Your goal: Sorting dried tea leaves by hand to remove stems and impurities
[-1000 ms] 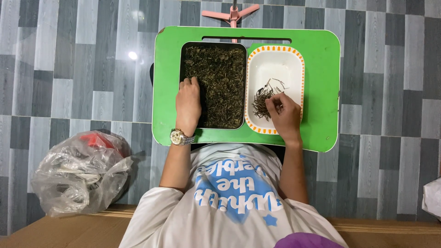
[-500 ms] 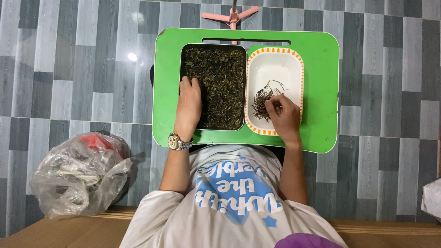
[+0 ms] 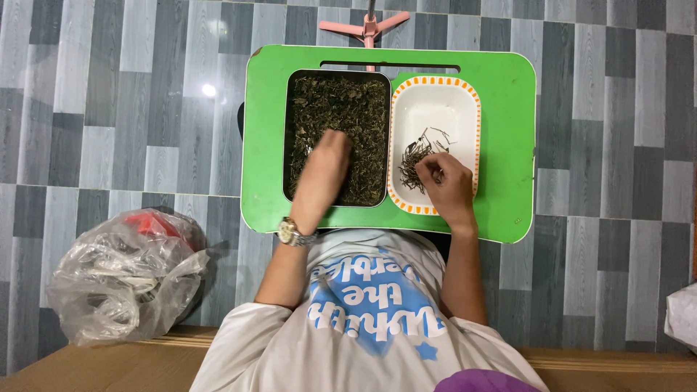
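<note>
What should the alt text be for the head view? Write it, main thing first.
A person's left hand rests in a dark tray of dried leaves while the right hand touches stems in a white orange-rimmed tray, both on a green table.

The person wore a white short-sleeved T-shirt (image 3: 363,327) with a blue print on the chest, and above it, a metal wristwatch (image 3: 292,233) on the left wrist.

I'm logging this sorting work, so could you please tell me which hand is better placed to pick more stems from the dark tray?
Probably the left hand: it rests in the dark tray, while the right hand is over the white tray.
</note>
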